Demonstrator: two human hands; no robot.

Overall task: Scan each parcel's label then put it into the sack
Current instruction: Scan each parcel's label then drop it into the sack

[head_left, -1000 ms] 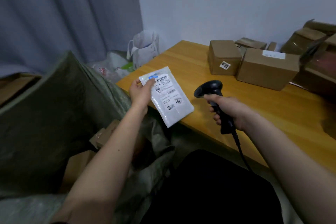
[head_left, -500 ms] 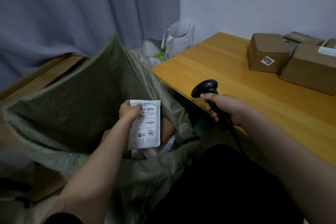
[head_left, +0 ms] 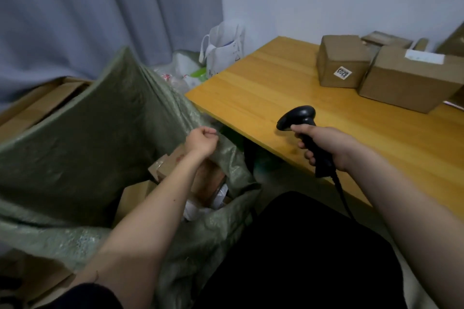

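Your left hand [head_left: 202,142] hangs over the sack [head_left: 82,138], fingers curled, holding nothing; your right hand [head_left: 326,144] grips the scanner [head_left: 300,118], ready for the boxes [head_left: 376,70].

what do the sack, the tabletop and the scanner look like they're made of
Sack: likely woven plastic, dull green, with a fine weave and stiff folds. Tabletop: wood or wood veneer, with plank lines and a light sheen. Scanner: seemingly black moulded plastic, smooth and matte.
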